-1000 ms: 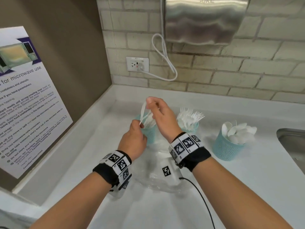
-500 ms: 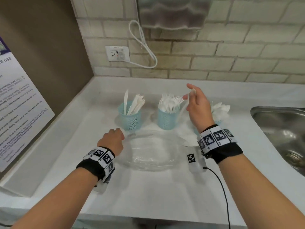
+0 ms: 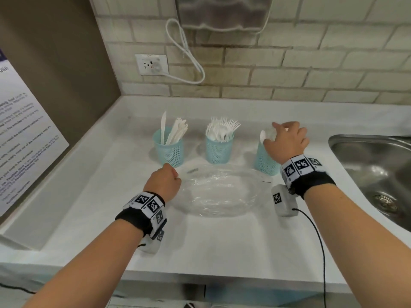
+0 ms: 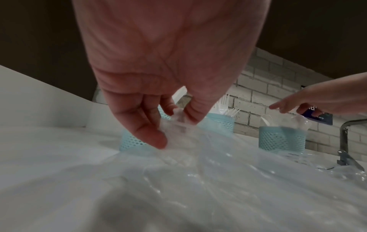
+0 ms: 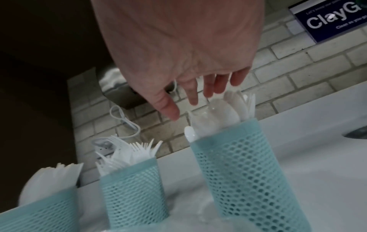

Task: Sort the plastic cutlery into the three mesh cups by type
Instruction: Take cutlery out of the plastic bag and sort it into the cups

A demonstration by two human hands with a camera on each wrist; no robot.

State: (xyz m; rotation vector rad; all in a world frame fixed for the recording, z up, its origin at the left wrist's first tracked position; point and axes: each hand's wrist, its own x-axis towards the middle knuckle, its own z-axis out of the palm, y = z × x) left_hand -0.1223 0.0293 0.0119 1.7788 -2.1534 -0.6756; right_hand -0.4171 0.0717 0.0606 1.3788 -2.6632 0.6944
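Moved since half a second ago: right hand [image 3: 285, 142], formerly raised between the fork cup and spoon cup with a white utensil pinched in its fingertips, is now hovering over the spoon cup [image 3: 264, 161]; left hand [image 3: 163, 183] is staying at the bag's edge.

Left hand: thumb and fingers [image 4: 152, 138] are curling together and pinching the near-left edge of the clear plastic bag [image 3: 219, 192], which is lying crumpled and flat on the white countertop [image 3: 200, 241].

Right hand: fingers [image 5: 210, 87] are spreading loosely, released, just above the bowls of the white spoons [image 5: 218, 113] standing in the spoon cup; they are gripping nothing.

Cups: three teal mesh cups are standing upright in a row behind the bag. Knife cup [image 3: 168, 150] at left is holding white knives [image 3: 175, 133]; fork cup [image 3: 219, 148] in the middle is holding white forks [image 3: 222, 127]; spoon cup at right is partly hidden by the right hand.

Surroundings: steel sink [image 3: 378, 174] is sitting right of the cups. Behind, a brick-tile wall [image 3: 311, 67] is carrying an outlet [image 3: 151, 64], a white cord [image 3: 189, 61] and a steel dispenser [image 3: 222, 12]. Microwave poster [image 3: 24, 134] is hanging at left.
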